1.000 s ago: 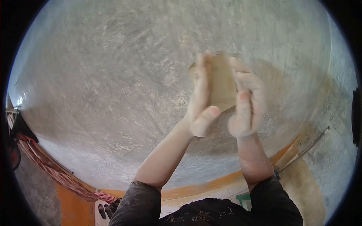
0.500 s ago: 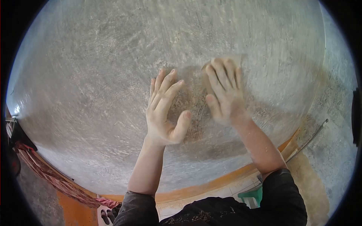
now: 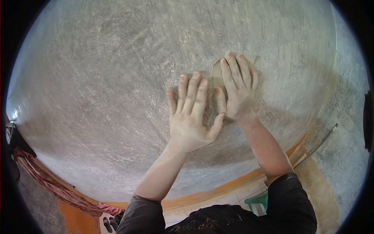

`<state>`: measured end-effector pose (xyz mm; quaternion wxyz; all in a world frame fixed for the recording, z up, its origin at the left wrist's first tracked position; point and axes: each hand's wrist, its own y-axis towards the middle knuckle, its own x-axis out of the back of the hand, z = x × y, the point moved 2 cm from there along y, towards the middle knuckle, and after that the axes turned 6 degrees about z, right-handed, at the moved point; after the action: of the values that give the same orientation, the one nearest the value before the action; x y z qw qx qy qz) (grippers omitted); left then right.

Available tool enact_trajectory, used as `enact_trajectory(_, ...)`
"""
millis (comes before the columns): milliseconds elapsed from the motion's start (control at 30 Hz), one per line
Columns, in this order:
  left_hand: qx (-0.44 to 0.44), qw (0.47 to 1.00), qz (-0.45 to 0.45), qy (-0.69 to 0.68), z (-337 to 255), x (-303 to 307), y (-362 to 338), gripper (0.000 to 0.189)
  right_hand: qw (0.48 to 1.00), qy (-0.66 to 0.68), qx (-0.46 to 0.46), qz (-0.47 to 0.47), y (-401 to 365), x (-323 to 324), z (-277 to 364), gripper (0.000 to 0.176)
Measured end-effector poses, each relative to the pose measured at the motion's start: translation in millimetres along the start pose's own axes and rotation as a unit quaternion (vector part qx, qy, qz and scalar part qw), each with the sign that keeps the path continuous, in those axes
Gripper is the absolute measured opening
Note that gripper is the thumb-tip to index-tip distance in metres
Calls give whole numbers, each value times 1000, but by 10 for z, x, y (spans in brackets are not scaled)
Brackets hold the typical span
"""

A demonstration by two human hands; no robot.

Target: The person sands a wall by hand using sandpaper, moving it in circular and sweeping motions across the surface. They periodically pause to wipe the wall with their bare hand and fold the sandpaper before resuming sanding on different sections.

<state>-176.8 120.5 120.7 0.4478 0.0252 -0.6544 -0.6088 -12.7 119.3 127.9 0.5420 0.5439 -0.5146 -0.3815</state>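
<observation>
A large grey plastered wall (image 3: 117, 78) with rough, scratched patches fills most of the view. Flat against it lies my left hand (image 3: 189, 121), fingers spread and nothing under them that shows. Just to its right, my right hand (image 3: 238, 85) presses a thin beige sheet of sandpaper (image 3: 217, 74) to the wall, thumb along the sheet's lower left side. The sheet's left edge and upper corners stick out around the fingers; the rest is hidden under the palm. Pale dust coats both hands, and my left thumb tip comes close to the right thumb's base.
An orange band (image 3: 218, 191) runs along the wall's foot above a tiled floor. Below right stands a green plastic stool (image 3: 258, 201). A reddish curtain (image 3: 54, 191) hangs at lower left, near dark slippers (image 3: 110, 224). A thin rod (image 3: 319, 146) leans at the right.
My left hand has moved right, closer to the right hand, and now lies flatter with its back to me. My right hand and the sandpaper have shifted slightly up and right.
</observation>
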Motion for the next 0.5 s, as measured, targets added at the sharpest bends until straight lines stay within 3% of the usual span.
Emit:
enact_trajectory(133,29,998,-6,58,234,225,-104,88,996,1,62,71,-351,-99,21,64)
enact_trajectory(233,33,997,-27,65,396,288,-277,86,999,28,3,33,-198,-65,-352,63)
enact_trajectory(333,27,996,-31,76,402,193,-392,84,990,-38,-113,-74,44,-143,-194,61)
enact_trajectory(433,9,995,-38,95,397,57,-469,81,988,-25,102,114,-88,-154,325,62)
enact_trajectory(500,-8,995,-42,93,409,19,-521,78,994,-6,93,53,-134,-125,153,61)
